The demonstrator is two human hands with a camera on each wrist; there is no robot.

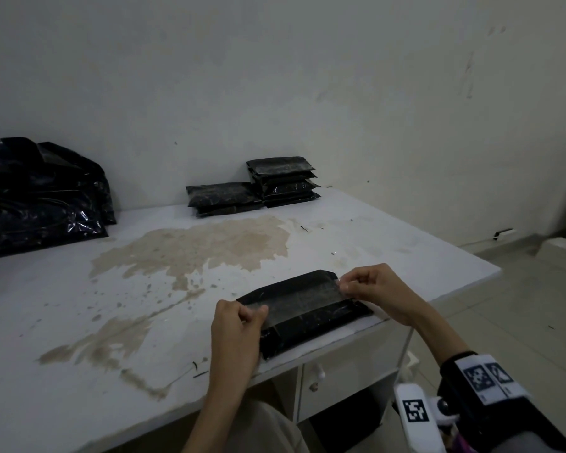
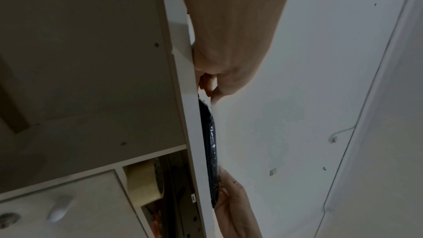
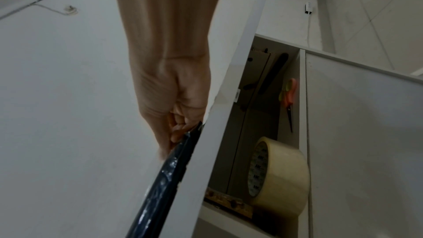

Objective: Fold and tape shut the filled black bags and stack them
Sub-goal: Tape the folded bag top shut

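Note:
A folded black bag (image 1: pixel 311 325) lies at the table's near edge. A strip of clear tape (image 1: pixel 303 302) runs along its length. My left hand (image 1: pixel 242 317) pinches the strip's left end and my right hand (image 1: pixel 356 286) pinches its right end. The wrist views see the bag (image 2: pixel 211 151) (image 3: pixel 164 178) edge-on against the table edge, with my left hand (image 2: pixel 211 88) and my right hand (image 3: pixel 181 129) at its ends. Two stacks of taped bags (image 1: pixel 255 188) stand at the far side by the wall. A heap of loose filled black bags (image 1: pixel 43 194) sits at the far left.
The white table (image 1: pixel 144 305) has large brown stains across its middle. Below the top, an open compartment holds a tape roll (image 3: pixel 279 175) and orange-handled scissors (image 3: pixel 289 100). A drawer with knobs (image 1: pixel 317 374) sits beneath the edge. Tiled floor lies to the right.

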